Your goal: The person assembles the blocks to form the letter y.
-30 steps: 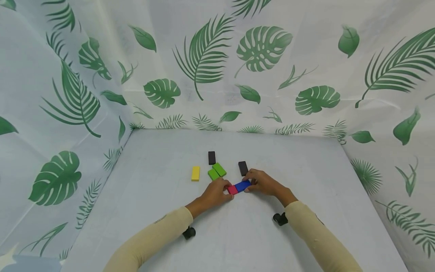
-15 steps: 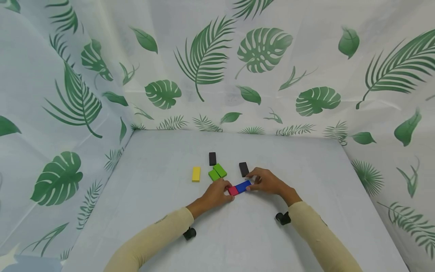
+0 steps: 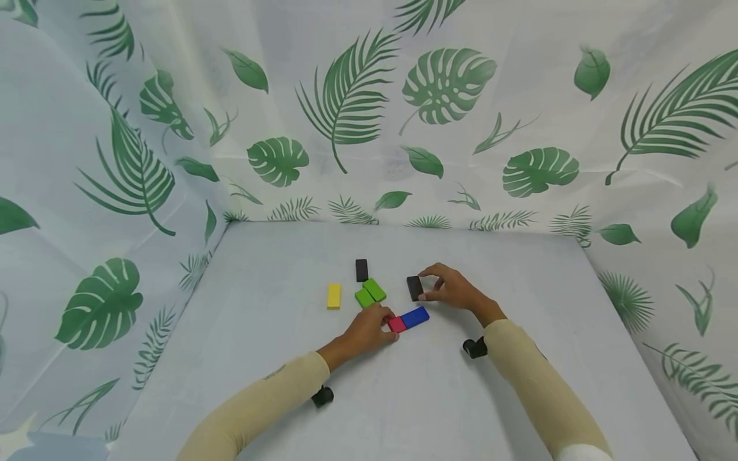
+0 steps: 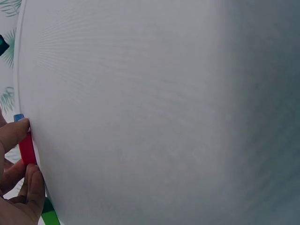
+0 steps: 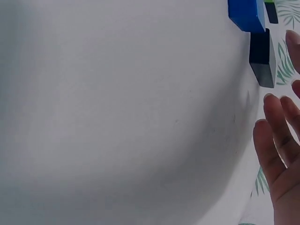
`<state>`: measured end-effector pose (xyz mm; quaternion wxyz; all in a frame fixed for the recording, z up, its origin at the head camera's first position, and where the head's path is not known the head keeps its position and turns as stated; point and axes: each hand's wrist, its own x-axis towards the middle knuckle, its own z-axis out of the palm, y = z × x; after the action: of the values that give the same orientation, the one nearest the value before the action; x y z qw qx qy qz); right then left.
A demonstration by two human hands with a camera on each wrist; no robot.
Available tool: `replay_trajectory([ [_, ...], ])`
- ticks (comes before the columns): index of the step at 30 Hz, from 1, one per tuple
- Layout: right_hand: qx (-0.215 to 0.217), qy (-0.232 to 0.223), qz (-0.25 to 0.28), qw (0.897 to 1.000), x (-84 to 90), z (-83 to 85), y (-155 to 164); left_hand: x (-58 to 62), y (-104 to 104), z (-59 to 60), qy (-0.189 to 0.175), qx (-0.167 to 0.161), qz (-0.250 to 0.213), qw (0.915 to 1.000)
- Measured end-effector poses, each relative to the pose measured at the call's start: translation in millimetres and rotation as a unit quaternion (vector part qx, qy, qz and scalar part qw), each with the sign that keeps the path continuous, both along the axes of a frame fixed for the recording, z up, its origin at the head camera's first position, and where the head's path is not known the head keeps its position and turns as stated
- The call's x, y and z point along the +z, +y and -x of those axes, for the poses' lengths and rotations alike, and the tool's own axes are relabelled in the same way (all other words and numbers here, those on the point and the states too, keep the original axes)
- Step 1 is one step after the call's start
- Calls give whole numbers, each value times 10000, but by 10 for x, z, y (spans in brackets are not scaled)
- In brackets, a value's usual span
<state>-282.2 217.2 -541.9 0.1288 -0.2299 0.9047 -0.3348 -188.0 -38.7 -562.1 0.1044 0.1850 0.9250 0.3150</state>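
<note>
White table first, blocks laid flat mid-board. Left hand is planted low, fingers pinching the red block, which sits end to end with the blue block. Right hand is off the blue one, arched over the near black block, thumb and fingers spread round it, apparently not yet gripping. Looks like the fetching step: closing on that black block comes next. Green pair, yellow block, far black block lie apart.
</note>
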Motion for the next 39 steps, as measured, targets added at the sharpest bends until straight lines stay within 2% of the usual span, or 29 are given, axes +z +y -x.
replay_trajectory([
  [7,100,-651,-334,9973,-10,81,-113,-26,4,6,-10,20,52,10000],
  [11,88,-765,-580,9953,-16,112,-138,-4,3,-3,-11,18,78,10000],
  [16,81,-724,-723,9947,-43,152,-143,1,2,-5,-12,33,123,9999],
  [23,164,-507,-668,9963,-69,156,-140,8,-4,-5,40,-34,104,9999],
  [39,-65,-308,-685,9972,-99,134,-128,29,0,-13,122,-91,109,9998],
])
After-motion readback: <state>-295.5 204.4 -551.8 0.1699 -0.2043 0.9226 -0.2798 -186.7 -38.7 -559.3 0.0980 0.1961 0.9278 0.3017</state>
